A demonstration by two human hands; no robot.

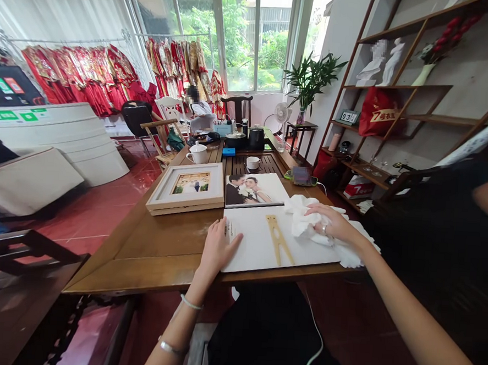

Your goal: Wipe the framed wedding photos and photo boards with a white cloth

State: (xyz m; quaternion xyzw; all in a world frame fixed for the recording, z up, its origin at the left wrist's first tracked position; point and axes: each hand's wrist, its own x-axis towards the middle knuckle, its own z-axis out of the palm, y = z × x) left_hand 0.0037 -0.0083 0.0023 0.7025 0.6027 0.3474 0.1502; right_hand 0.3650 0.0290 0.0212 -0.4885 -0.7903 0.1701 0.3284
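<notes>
A white flat board or album [248,249] lies at the table's front edge, bearing a tan shape [279,242] like a narrow letter A; I cannot tell whether that is printed or loose. My left hand [219,246] rests on the board's left edge, fingers stretched out and thumb apart, holding nothing. On its right side, my right hand [332,223] has its fingers closed on a crumpled white cloth [303,219], which trails past the board's right edge. Just behind lies a wedding photo album [258,190], with a couple on its cover.
Left of the album sits a wooden picture frame [188,187] on the wooden table [161,243]. Further back are a lidded white mug [197,152], a small white cup [252,162] and a phone [302,176] on a cable. Another person [201,114] sits beyond the table.
</notes>
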